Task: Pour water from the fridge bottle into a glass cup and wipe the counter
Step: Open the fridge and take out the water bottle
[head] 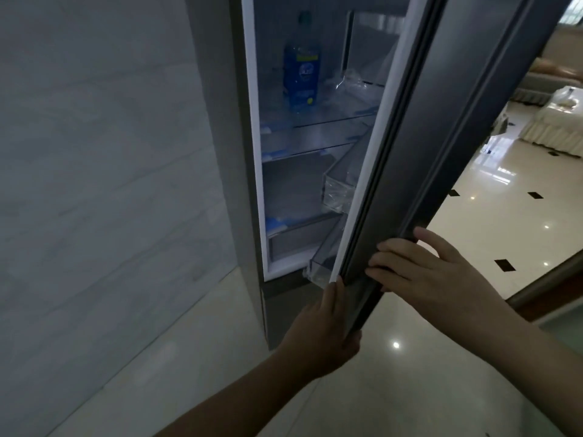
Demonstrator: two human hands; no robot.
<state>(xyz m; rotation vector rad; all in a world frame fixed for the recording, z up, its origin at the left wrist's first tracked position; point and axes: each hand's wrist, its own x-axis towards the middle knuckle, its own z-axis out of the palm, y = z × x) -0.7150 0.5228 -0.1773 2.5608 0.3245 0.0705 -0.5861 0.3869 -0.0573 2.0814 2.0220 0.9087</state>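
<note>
Step in hand: opening the fridge, judged as the very start of the task; no glass cup or counter in view.

Fridge door (441, 152) stands partly ajar, dark matte panel with a pale gasket strip along its inner edge. Left hand (325, 329) grips the door's lower edge from below, fingers curled round it, thumb up against the gasket side. Right hand (422, 266) lies on the door's outer face near the same corner, fingers extended and slightly spread, hooked over the raised edge moulding; it holds nothing else.

Bottle (299, 67): upright inside, on an upper glass shelf (334, 118) beyond the door's inner edge, well apart from both hands. Clear plastic, blue label, teal-looking cap, tall cylinder.

Clear door bins (337, 187) on the door's inside appear wrapped in film.

Next move, as judged: swing the door wider, free one hand, reach up past the door to the bottle.
</note>
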